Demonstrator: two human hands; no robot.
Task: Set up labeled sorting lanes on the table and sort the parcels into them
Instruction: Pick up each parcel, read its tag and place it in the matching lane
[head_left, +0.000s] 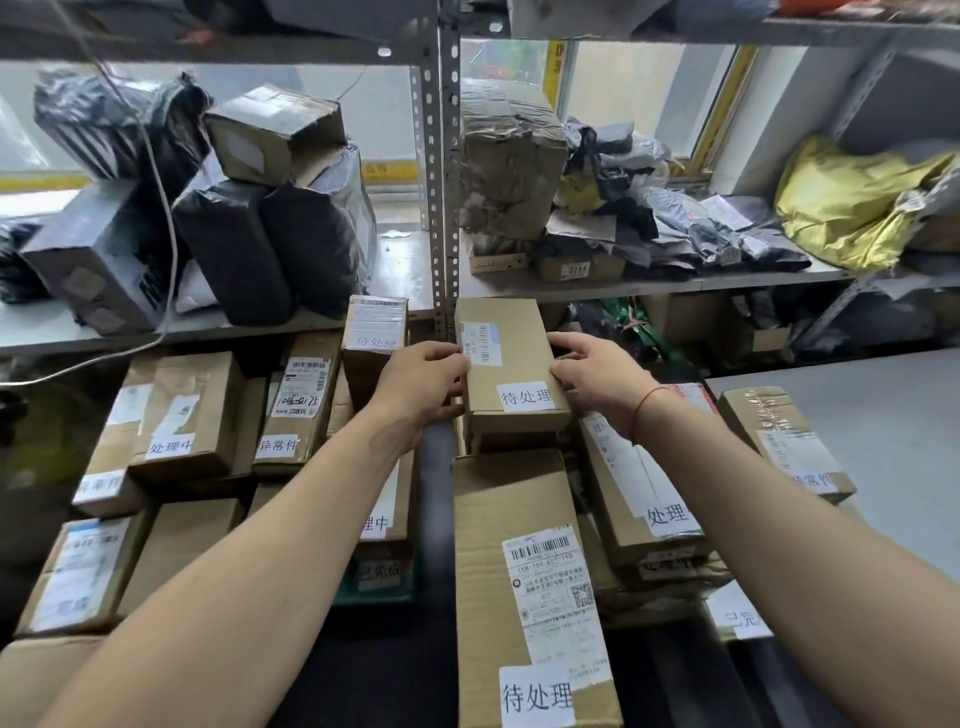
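Both my hands grip a long cardboard parcel with a white 待处理 label and a barcode sticker. My left hand holds its left side and my right hand its right side. It sits at the far end of a row, behind a larger parcel that also bears a 待处理 label. To the left lie parcels labelled 处理中 and 异常件. A small upright 待处理 box stands just left of my left hand. On the right lies a 处理中 parcel.
A metal shelf post rises right behind the held parcel. The shelf carries black bags and boxes on the left, crumpled packaging and a yellow bag on the right. A grey table with one 异常件 parcel lies at right.
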